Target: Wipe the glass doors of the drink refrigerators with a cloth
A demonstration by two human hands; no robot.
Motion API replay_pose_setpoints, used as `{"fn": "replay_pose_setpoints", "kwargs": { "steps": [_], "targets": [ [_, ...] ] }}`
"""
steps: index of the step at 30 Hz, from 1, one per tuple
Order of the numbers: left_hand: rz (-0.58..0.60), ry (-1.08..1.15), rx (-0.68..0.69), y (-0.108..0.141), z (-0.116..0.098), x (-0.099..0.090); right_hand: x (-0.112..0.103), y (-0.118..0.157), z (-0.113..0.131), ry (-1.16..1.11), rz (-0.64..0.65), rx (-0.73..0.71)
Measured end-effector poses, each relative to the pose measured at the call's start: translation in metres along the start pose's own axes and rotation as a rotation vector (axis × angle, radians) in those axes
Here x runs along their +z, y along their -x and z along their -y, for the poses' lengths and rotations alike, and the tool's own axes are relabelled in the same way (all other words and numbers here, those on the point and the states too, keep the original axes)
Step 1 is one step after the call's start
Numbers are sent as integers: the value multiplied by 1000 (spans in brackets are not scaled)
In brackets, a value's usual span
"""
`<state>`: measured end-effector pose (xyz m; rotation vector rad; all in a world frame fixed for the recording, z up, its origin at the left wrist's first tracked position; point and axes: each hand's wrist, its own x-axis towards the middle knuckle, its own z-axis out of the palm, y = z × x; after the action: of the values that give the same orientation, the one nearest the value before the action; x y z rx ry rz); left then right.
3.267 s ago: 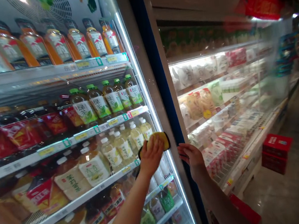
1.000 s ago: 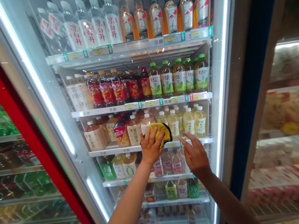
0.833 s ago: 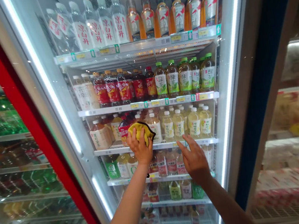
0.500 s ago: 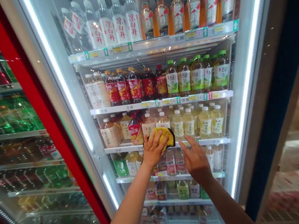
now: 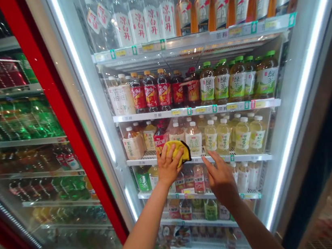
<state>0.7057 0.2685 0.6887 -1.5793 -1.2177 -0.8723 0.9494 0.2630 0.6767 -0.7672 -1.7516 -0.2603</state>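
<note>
My left hand (image 5: 170,165) lies with spread fingers on a folded yellow cloth (image 5: 182,152) with a black edge, pressing it against the glass front of a drinks fridge. Behind the cloth, a red-labelled tea bottle (image 5: 160,135) and pale bottles are partly covered. To the right, my right hand (image 5: 220,176) is raised with its fingers apart, holding nothing. Its fingertips are near a shelf edge (image 5: 243,157) below pale yellow bottles (image 5: 223,135); whether they touch the glass I cannot tell.
Upper shelves hold clear water bottles (image 5: 137,20), amber bottles (image 5: 220,5) and green tea bottles (image 5: 237,78). Bright light strips (image 5: 81,76) run along the fridge's sides. At left stands another fridge with a red frame (image 5: 56,102); a dark post (image 5: 319,153) rises at right.
The view has shifted, so the shelves appear farther right. Against the bottles, my left hand and the cloth have slid left. My right hand has also moved slightly left relative to them.
</note>
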Motion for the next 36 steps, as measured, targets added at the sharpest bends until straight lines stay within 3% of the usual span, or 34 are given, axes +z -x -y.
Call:
{"fn": "replay_pose_setpoints", "kwargs": {
  "steps": [2,4,6,8,10,12,14,16,19,23,26,28,31,34,36],
  "targets": [
    [-82,-72,-185,-6,16,-5,3,0,6,0,11,-3],
    [-162,-109,-312,4,22,-10,6,2,10,0,24,-15],
    [-167,-91,-274,23,19,-11,9,4,12,-3,37,-26],
    [-92,-54,-128,38,15,-11,12,5,13,-14,53,-50],
    [-3,-21,23,38,18,-10,15,3,15,-27,61,-81],
    [48,-12,87,24,32,-12,18,0,18,-38,50,-92],
    [38,-44,-12,6,53,-18,20,-3,23,-46,35,-88],
    [-35,-87,-223,0,70,-25,24,-3,29,-50,30,-89],
    [-145,-121,-430,24,75,-32,29,2,35,-37,51,-97],
    [-66,-128,-288,61,67,-33,36,4,40,-34,68,-136],
    [47,-110,-123,48,82,-37,41,-3,49,-72,42,-153],
    [67,-109,-92,29,103,-44,43,-9,59,-110,33,-152],
    [-48,-143,-220,19,129,-55,46,-11,76,-149,20,-120],
    [-159,-175,-365,40,132,-58,51,-7,86,-148,17,-99],
    [-156,-176,-367,57,127,-57,55,-5,87,-141,34,-127]
  ]
}}
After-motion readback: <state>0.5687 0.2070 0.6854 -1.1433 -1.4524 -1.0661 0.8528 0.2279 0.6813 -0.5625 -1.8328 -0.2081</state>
